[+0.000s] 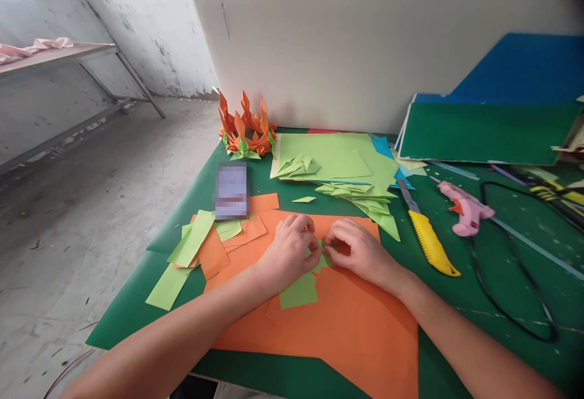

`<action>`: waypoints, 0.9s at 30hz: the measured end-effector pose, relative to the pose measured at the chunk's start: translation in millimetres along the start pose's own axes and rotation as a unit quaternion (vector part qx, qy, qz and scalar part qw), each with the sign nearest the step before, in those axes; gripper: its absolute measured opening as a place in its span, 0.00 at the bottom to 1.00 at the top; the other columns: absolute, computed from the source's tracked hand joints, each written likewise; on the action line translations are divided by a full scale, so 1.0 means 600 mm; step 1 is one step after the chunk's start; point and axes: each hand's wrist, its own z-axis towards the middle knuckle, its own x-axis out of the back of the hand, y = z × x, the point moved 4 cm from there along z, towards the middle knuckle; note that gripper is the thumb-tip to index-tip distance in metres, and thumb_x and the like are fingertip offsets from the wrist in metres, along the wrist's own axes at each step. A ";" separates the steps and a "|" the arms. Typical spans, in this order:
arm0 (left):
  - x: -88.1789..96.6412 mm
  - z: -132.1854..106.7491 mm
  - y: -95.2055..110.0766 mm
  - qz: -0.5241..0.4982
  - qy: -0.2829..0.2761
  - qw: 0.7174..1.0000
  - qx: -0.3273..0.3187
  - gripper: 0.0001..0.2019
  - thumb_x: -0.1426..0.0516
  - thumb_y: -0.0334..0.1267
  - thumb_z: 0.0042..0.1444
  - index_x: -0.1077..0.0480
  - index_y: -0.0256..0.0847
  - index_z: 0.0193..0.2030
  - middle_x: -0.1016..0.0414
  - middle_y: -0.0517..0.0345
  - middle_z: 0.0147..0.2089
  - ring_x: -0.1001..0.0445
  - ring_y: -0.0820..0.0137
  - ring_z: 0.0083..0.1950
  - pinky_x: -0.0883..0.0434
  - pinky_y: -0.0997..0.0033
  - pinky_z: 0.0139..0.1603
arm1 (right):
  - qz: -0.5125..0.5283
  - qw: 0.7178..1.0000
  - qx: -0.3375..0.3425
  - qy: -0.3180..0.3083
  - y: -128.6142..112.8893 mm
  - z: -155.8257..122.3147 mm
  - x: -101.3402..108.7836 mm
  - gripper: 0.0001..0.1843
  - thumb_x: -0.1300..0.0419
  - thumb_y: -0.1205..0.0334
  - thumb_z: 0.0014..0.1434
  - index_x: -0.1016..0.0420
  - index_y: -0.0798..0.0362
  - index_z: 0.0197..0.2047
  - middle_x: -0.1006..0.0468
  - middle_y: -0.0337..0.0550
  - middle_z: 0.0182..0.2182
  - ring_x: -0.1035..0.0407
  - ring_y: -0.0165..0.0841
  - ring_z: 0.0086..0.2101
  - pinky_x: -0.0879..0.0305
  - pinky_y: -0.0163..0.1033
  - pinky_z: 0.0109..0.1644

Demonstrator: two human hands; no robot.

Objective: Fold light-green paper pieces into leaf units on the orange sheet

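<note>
Left of centre, green strips point(191, 239) lay flat, unfolded. Upper left of centre, an orange paper crown point(241, 125) stood, apparently complete. At centre, left hand point(292, 247) and right hand point(353, 248) pinched a small green piece point(323, 259), seemingly mid-fold. Right of centre, folded green leaves point(371, 203) lay heaped.

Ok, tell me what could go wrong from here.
The yellow-handled cutter has its metal blade bare; a careless reach might cut the right hand. The right forearm could snag the looped black cord and drag the pink plastic glue gun. A loose light-green paper strip near the green table's left edge might slide off.
</note>
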 end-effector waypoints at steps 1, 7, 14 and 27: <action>-0.001 0.000 0.000 0.002 -0.001 1.000 0.007 0.05 0.42 0.32 0.54 0.28 0.38 0.29 0.32 0.51 0.44 0.33 0.63 0.46 0.33 0.61 0.48 | -0.001 1.000 -0.001 0.003 0.000 0.001 0.000 0.08 0.44 0.70 0.57 0.36 0.51 0.28 0.31 0.40 0.28 0.37 0.34 0.33 0.38 0.39 0.35; -0.001 0.000 0.002 0.004 -0.009 0.999 0.036 0.04 0.42 0.32 0.53 0.28 0.39 0.28 0.33 0.51 0.46 0.34 0.61 0.48 0.35 0.59 0.48 | 0.003 1.000 -0.008 0.009 -0.003 0.001 0.001 0.08 0.43 0.71 0.55 0.36 0.51 0.27 0.31 0.40 0.27 0.36 0.34 0.32 0.38 0.38 0.35; -0.002 -0.002 -0.001 -0.014 -0.003 0.999 0.048 0.05 0.42 0.33 0.53 0.28 0.39 0.27 0.33 0.53 0.45 0.34 0.63 0.47 0.36 0.59 0.48 | 0.014 1.000 -0.023 0.000 -0.002 0.002 0.002 0.09 0.42 0.73 0.53 0.37 0.51 0.27 0.31 0.38 0.28 0.36 0.34 0.33 0.38 0.38 0.36; -0.007 -0.003 -0.005 -0.020 0.013 0.998 0.057 0.01 0.41 0.34 0.53 0.27 0.40 0.32 0.32 0.54 0.42 0.34 0.63 0.46 0.36 0.59 0.48 | 0.021 0.999 -0.028 0.001 0.001 0.004 0.001 0.09 0.43 0.73 0.54 0.36 0.51 0.27 0.31 0.38 0.28 0.36 0.33 0.33 0.37 0.37 0.34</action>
